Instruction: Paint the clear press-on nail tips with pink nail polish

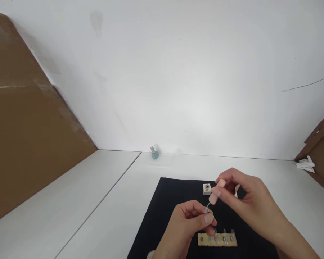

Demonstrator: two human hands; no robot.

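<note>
My right hand (pixel 245 194) pinches a pale pink nail polish brush cap (pixel 217 191) between thumb and fingers. Its brush end slants down to the left and meets a clear nail tip (pixel 207 208), which my left hand (pixel 189 220) grips between thumb and fingers; whether they touch I cannot tell. A small tan piece shows by the left fingertips, partly hidden. Just below that hand lies a tan strip (pixel 217 244) with round dark spots, several clear nail tips standing upright along its right part. Behind the brush sits a small white block (pixel 206 189) with a round metal piece on top.
A black cloth (pixel 156 216) lies under the hands on the white table (pixel 97 201). Near the white wall, a teal bottle with a silver cap (pixel 154 154) rests tilted. Brown cardboard (pixel 32 108) stands at the left; crumpled white tissue (pixel 306 164) lies at the right by more cardboard.
</note>
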